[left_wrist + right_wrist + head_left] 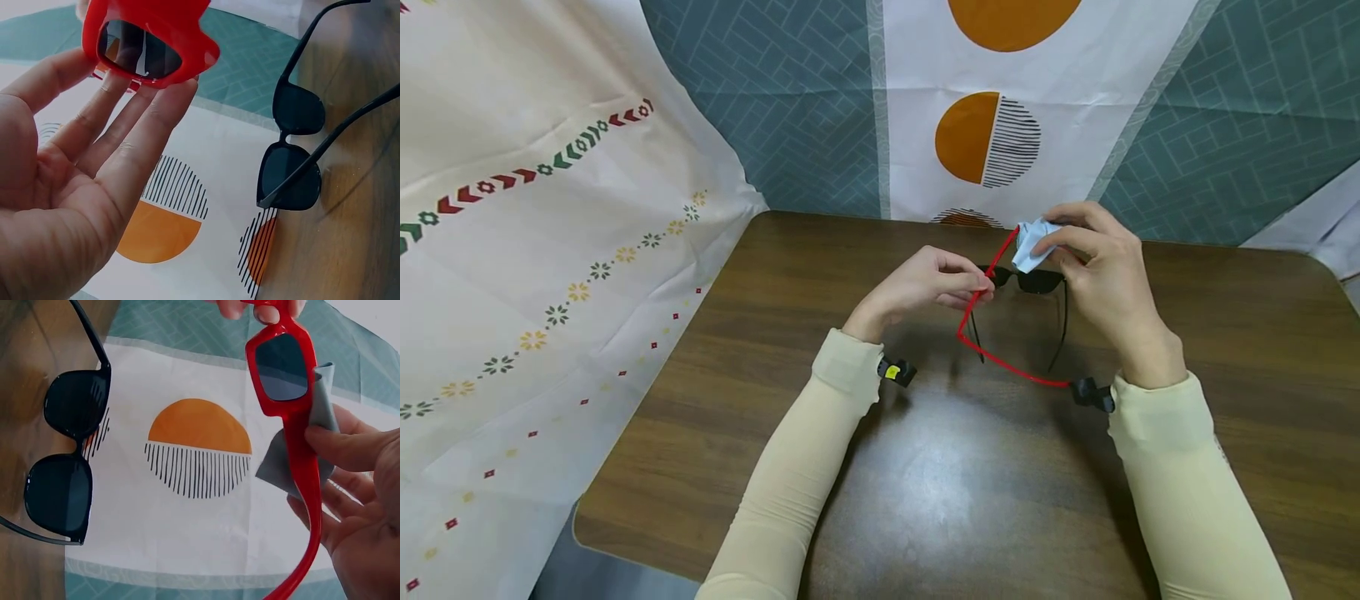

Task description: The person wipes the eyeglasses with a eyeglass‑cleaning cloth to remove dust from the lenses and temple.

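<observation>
I see left hand point(921, 285) pinching red glasses point(299, 434) beside, not touching, black glasses point(60, 492); right hand point(1111, 279) pinches cloth point(1032, 247) against the red frame.

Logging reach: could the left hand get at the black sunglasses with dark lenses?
Seemingly yes: the black sunglasses sit close to the left hand, though its grip on the glossy red sunglasses may need releasing first.
</observation>
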Tool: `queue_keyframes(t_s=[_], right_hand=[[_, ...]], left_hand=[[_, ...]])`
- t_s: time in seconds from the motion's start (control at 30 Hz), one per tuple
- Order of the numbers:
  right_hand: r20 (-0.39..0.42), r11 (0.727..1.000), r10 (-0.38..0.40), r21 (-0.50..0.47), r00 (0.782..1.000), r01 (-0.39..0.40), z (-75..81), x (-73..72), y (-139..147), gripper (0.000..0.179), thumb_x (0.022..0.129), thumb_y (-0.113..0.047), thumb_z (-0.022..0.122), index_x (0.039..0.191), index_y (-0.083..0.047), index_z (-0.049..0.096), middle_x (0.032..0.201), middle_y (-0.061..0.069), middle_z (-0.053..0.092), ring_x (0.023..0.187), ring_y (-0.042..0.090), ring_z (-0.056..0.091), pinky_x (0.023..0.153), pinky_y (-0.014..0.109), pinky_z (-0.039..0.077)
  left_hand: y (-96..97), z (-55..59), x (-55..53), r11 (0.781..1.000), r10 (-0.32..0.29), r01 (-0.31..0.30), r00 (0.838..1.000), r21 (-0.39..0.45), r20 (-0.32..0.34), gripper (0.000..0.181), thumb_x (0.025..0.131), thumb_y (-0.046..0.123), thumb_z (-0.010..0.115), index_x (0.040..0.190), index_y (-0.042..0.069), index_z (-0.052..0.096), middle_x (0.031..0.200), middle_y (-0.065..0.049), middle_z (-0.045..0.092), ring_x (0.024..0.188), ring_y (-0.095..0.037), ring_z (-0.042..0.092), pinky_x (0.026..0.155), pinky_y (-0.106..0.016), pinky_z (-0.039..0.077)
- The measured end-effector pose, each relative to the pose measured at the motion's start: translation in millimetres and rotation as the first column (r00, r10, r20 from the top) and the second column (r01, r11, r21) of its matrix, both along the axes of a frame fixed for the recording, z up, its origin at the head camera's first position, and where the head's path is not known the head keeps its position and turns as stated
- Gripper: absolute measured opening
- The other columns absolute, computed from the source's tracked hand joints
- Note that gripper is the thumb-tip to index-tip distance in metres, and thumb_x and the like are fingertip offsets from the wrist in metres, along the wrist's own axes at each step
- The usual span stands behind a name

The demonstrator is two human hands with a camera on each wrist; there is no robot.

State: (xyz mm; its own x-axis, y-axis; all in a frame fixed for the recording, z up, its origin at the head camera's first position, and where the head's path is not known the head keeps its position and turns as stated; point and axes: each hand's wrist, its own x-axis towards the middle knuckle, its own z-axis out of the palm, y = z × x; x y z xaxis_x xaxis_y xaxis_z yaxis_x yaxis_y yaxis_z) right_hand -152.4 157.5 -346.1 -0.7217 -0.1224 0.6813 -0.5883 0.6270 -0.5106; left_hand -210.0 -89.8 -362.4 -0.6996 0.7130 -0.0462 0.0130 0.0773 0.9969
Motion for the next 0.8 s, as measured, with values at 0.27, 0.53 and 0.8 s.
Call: queue_keyframes(t_s=[0.27, 0.53, 0.8], right_hand=[[-0.015, 0.990, -0.071, 0.124, 0.997, 0.073, 3.0, 3.9, -1, 0.022, 0.088, 0.015, 0.070, 0.087, -0.003, 0.083, 0.119, 0.019, 0.060, 0.109, 0.044, 0.040, 0.092, 0.055, 0.029], [0.083, 0.975, -0.087, 0.212, 0.993, 0.068, 8.4, 11.5, -3, 0.019, 0.091, 0.013, 0.067, 0.099, 0.004, 0.081, 0.123, 0.020, 0.060, 0.100, 0.040, 0.048, 0.081, 0.050, 0.039], [0.102, 0.985, -0.119, 0.134, 0.988, 0.105, 10.2, 13.5, -9, 0.016, 0.096, -0.003, 0.074, 0.107, 0.006, 0.068, 0.111, 0.020, 0.064, 0.094, 0.034, 0.055, 0.077, 0.039, 0.040]], left_hand=[[1.0, 0.2, 0.9, 0.999, 0.008, -0.008, 1.000, 0.034, 0.003, 0.019, 0.101, 0.007, 0.067, 0.111, -0.008, 0.075, 0.105, -0.016, 0.077, 0.105, -0.040, 0.072, 0.093, -0.041, 0.060], [1.1, 2.2, 1.0, 1.000, 0.021, -0.020, 0.999, 0.015, -0.027, 0.019, 0.100, 0.006, 0.068, 0.111, -0.009, 0.074, 0.105, -0.015, 0.077, 0.097, -0.029, 0.075, 0.091, -0.041, 0.061], [0.6, 3.6, 2.3, 1.000, 0.025, -0.025, 0.998, 0.004, -0.052, 0.018, 0.098, 0.005, 0.070, 0.108, -0.009, 0.075, 0.111, -0.027, 0.073, 0.094, -0.030, 0.074, 0.090, -0.041, 0.061]])
